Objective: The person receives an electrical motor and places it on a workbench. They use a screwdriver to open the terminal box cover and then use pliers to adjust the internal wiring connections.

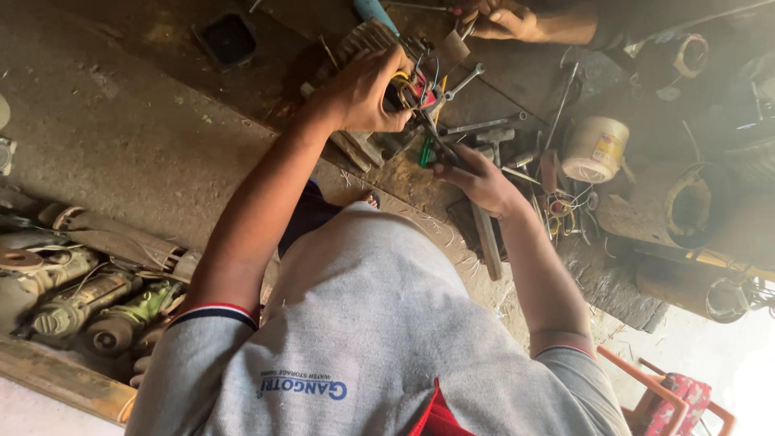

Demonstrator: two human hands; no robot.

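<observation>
while your left hand (365, 90) clamps over the small motor (379, 56) with its coloured wires (412, 85) just past your fingertips, your right hand (478, 179) grips a dark plier-like tool (436, 133), its tip reaching into those wires. another person's hand (500, 18) works beyond.

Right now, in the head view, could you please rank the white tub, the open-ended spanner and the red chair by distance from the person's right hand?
From the right hand:
1. Open-ended spanner, just above it on the bench.
2. White tub, to its right on the bench.
3. Red chair, far off at the lower right corner.
</observation>
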